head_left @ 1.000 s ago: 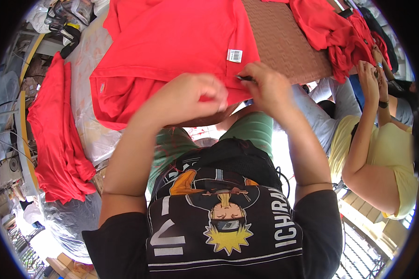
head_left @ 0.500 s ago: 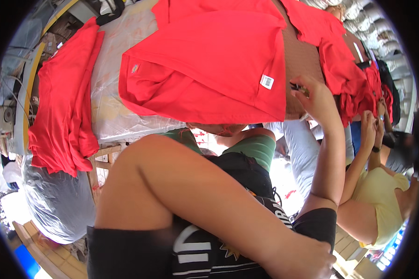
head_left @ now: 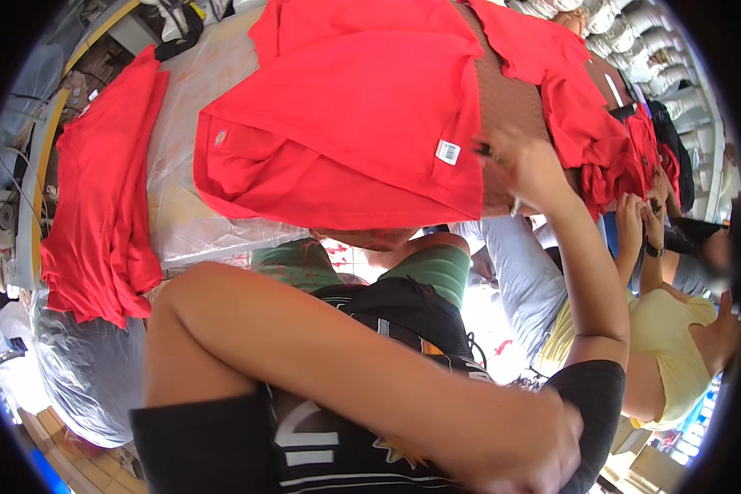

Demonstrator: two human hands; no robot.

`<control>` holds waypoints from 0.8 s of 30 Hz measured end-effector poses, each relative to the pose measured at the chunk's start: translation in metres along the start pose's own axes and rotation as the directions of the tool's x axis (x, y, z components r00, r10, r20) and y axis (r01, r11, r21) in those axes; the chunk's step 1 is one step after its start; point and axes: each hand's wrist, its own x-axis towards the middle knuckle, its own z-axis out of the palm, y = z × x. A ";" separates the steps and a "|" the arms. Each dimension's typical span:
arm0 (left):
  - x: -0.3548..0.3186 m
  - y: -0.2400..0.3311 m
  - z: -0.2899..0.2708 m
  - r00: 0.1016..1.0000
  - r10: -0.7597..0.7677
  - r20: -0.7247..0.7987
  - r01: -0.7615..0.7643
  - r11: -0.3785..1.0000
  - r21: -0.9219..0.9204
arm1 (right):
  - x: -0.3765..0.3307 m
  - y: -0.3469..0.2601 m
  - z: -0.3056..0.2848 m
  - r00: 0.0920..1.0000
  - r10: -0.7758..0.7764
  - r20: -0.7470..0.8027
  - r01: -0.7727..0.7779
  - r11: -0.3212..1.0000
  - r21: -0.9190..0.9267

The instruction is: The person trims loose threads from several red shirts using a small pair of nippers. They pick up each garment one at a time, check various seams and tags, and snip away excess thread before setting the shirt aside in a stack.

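My left forearm crosses my chest, and my left hand is beside my right upper sleeve, its fingers smeared by motion. My right hand is raised over the brown surface, just right of a red garment. Between its blurred fingers is a small dark tool whose exact kind I cannot make out. The garment lies spread before me, its lower edge over the table's near side. A white tag shows near its right edge, and a small patch at its left.
More red garments hang folded over the left end of the plastic-covered table. Another red pile lies to the right, where a co-worker in yellow handles red cloth. White thread cones stand at the far right.
The view has shifted, so the garments sit slightly further left. My right hand has moved a little at the garment's right edge; my left hand stays by my right sleeve, now blurred.
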 end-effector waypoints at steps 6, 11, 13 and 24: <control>-0.109 -0.018 -0.133 0.460 -0.529 -0.713 0.779 0.626 0.038 | -0.013 0.010 0.029 0.832 0.519 -0.196 -0.242 0.658 0.713; -0.142 -0.031 -0.153 0.349 -0.426 -0.835 0.928 0.280 0.245 | -0.020 -0.033 0.045 0.807 0.583 0.091 -0.397 0.421 0.816; -0.147 -0.041 -0.151 0.404 -0.395 -0.825 0.915 0.184 0.360 | -0.023 -0.032 0.061 0.856 0.516 0.021 -0.315 0.490 0.813; -0.159 -0.053 -0.149 0.545 -0.339 -0.766 0.817 0.013 0.576 | -0.026 -0.045 0.061 0.955 0.261 0.143 -0.294 0.759 0.581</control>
